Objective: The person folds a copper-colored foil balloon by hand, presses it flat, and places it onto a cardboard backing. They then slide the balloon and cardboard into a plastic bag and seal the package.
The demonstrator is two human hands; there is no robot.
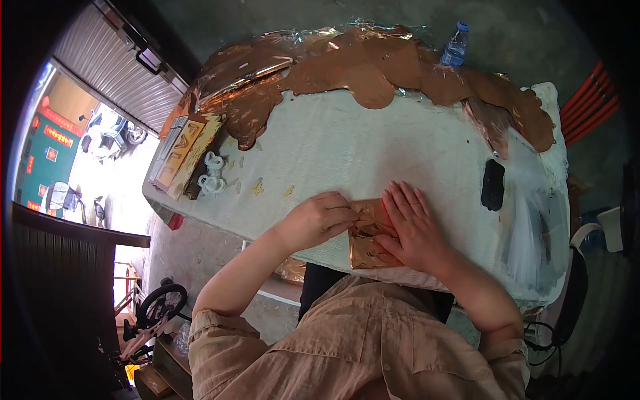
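Observation:
A rectangular sheet of shiny copper-coloured foil point(373, 252) lies at the near edge of the white-covered table, creased, with dark marks or cuts in its middle. My right hand point(415, 230) rests flat on its right part, fingers stretched out and thumb lying across the foil. My left hand point(323, 221) is at the sheet's upper left edge, fingers curled in and pinched together. What those fingertips hold, if anything, is too small to tell. Left of that hand, small yellowish cut pieces point(258, 187) lie scattered on the cloth.
Brown and copper sheets point(363, 70) cover the table's far side, with a water bottle point(455, 47) beyond. White rings point(212, 175) and a stack of card or paper point(185, 155) stand left. A black object point(493, 185) and clear plastic film point(530, 230) lie right.

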